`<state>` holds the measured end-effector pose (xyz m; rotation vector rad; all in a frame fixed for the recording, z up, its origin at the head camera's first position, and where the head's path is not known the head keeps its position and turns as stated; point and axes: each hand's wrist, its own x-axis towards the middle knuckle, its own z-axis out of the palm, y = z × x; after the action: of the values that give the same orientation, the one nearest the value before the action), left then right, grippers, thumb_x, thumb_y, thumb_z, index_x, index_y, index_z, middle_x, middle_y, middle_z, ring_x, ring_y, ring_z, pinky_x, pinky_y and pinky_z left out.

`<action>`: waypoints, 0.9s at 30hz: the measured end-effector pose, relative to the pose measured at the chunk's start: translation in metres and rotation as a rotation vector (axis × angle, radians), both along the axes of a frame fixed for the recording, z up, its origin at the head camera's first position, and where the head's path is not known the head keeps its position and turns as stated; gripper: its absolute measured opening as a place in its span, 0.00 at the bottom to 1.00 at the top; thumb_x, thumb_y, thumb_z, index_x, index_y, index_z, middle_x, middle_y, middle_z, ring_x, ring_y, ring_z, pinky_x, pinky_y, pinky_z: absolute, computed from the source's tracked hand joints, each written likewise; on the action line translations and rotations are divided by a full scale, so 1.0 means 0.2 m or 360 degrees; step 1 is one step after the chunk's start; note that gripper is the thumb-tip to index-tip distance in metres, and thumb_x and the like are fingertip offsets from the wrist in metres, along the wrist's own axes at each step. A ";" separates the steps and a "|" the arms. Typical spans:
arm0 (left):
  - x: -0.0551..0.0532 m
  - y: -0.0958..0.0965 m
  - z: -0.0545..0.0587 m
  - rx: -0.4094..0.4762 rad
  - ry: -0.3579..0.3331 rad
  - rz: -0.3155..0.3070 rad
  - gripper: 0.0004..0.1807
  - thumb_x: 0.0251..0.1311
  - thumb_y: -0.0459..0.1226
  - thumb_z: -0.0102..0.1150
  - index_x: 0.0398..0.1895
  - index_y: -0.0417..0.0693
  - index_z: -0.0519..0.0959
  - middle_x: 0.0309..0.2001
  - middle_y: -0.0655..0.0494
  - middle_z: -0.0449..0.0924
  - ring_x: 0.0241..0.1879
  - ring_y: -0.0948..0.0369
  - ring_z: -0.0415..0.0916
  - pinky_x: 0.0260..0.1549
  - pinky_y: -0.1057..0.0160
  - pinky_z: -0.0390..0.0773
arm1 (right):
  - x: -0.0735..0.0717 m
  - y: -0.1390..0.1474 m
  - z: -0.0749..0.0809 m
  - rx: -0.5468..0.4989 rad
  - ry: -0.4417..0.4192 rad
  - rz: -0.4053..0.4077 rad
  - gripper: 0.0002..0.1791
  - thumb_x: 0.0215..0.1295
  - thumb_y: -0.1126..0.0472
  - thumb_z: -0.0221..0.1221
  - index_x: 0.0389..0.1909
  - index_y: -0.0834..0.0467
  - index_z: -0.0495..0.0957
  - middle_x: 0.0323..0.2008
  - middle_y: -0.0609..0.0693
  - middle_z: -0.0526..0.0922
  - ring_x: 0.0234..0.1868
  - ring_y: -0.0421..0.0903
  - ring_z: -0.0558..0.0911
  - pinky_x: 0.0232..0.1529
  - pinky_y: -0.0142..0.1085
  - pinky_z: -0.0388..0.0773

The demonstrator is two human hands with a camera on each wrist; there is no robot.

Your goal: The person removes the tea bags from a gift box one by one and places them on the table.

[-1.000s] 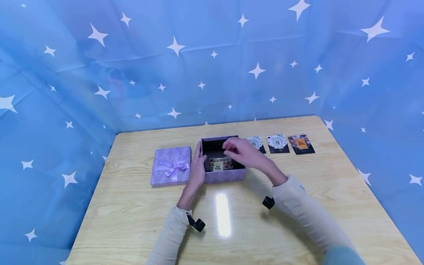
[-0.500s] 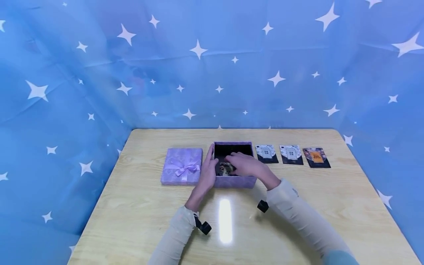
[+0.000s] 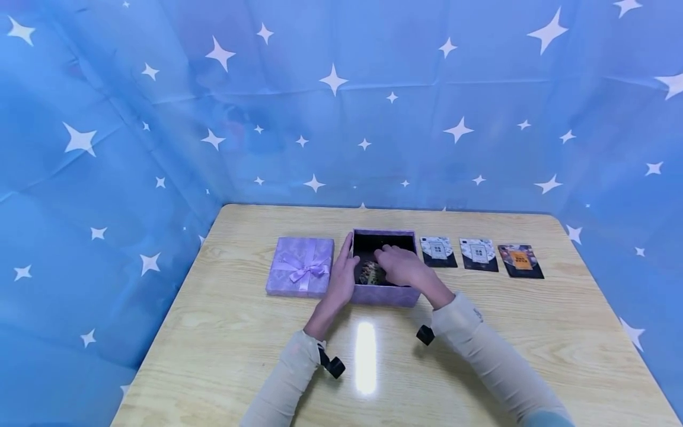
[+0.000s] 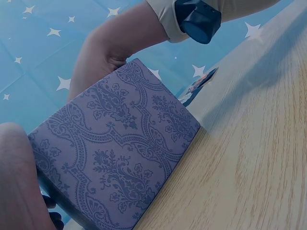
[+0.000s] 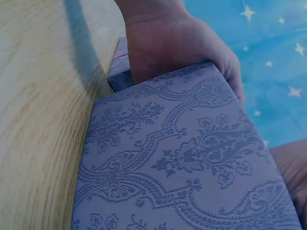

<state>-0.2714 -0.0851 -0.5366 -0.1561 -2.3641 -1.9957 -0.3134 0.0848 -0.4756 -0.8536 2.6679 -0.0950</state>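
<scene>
An uncovered purple patterned gift box (image 3: 385, 296) with a dark inside stands on the table. My left hand (image 3: 340, 279) grips its left wall, thumb over the rim and fingers along the outside. Into the box reaches my right hand (image 3: 401, 267), fingers bent down at a flat printed packet (image 3: 368, 273) on the bottom. I cannot tell whether those fingers hold the packet. In the left wrist view the box's side (image 4: 115, 148) hides the right fingers. The right wrist view shows the left hand (image 5: 177, 48) against the far end of the box.
Left of the box lies its purple lid (image 3: 283, 284) with a ribbon bow. To the right, a row holds two white-and-black packets (image 3: 439, 252) and one dark packet (image 3: 521, 261) with an orange label. A blue star-printed curtain (image 3: 288, 112) hangs behind the table.
My right hand has come down from above the box to inside it, now covering part of the packet. The left hand keeps its grip. The head view has shifted, moving everything rightward.
</scene>
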 end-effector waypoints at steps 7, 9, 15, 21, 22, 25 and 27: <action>0.00 0.01 0.01 -0.0006 -0.0002 -0.0014 0.34 0.81 0.39 0.36 0.85 0.72 0.48 0.85 0.56 0.45 0.82 0.52 0.46 0.78 0.44 0.52 | 0.00 0.02 0.02 -0.0114 -0.0132 -0.0039 0.20 0.73 0.71 0.58 0.64 0.63 0.76 0.26 0.49 0.76 0.23 0.45 0.72 0.22 0.36 0.63; 0.00 0.01 0.01 -0.0012 -0.0018 -0.0013 0.34 0.81 0.39 0.36 0.85 0.72 0.48 0.85 0.58 0.45 0.82 0.52 0.46 0.78 0.45 0.52 | 0.01 0.03 0.02 -0.0148 -0.0122 -0.0010 0.17 0.73 0.71 0.59 0.61 0.62 0.78 0.23 0.48 0.75 0.21 0.44 0.70 0.23 0.36 0.62; 0.01 0.00 0.01 -0.0009 -0.0058 -0.0010 0.34 0.81 0.40 0.36 0.85 0.74 0.47 0.85 0.63 0.45 0.82 0.53 0.47 0.78 0.46 0.53 | 0.03 0.06 0.05 -0.0363 -0.0107 0.0094 0.10 0.73 0.69 0.61 0.52 0.62 0.82 0.19 0.47 0.72 0.17 0.41 0.68 0.23 0.33 0.63; 0.02 0.01 0.01 -0.0004 -0.0042 -0.0006 0.34 0.80 0.40 0.37 0.85 0.72 0.47 0.85 0.62 0.45 0.82 0.52 0.47 0.78 0.45 0.51 | 0.06 0.13 0.09 -0.0612 -0.0110 0.0121 0.09 0.76 0.68 0.58 0.53 0.60 0.78 0.21 0.45 0.74 0.16 0.39 0.70 0.24 0.33 0.70; 0.02 0.01 0.01 -0.0004 -0.0035 -0.0002 0.35 0.79 0.40 0.37 0.85 0.70 0.48 0.85 0.62 0.45 0.82 0.52 0.46 0.79 0.45 0.50 | 0.06 0.14 0.09 -0.0653 -0.0107 0.0118 0.08 0.77 0.68 0.57 0.52 0.60 0.78 0.22 0.46 0.75 0.17 0.38 0.71 0.25 0.34 0.71; 0.02 0.01 0.00 -0.0005 -0.0023 0.0009 0.35 0.79 0.39 0.37 0.86 0.68 0.49 0.85 0.59 0.46 0.82 0.52 0.44 0.79 0.44 0.49 | 0.07 0.17 0.10 -0.0789 -0.0071 0.0095 0.07 0.76 0.66 0.59 0.51 0.60 0.79 0.26 0.48 0.79 0.19 0.38 0.72 0.28 0.37 0.73; 0.02 0.01 0.01 -0.0001 -0.0026 0.0023 0.35 0.79 0.39 0.37 0.86 0.67 0.49 0.85 0.58 0.47 0.82 0.51 0.44 0.79 0.43 0.48 | 0.07 0.20 0.10 -0.0878 -0.0036 0.0066 0.10 0.76 0.64 0.60 0.54 0.61 0.80 0.30 0.49 0.82 0.20 0.38 0.72 0.30 0.38 0.74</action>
<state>-0.2677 -0.0825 -0.5355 -0.1231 -2.3684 -1.9976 -0.2986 0.1241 -0.4557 -1.0506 2.6302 -0.8543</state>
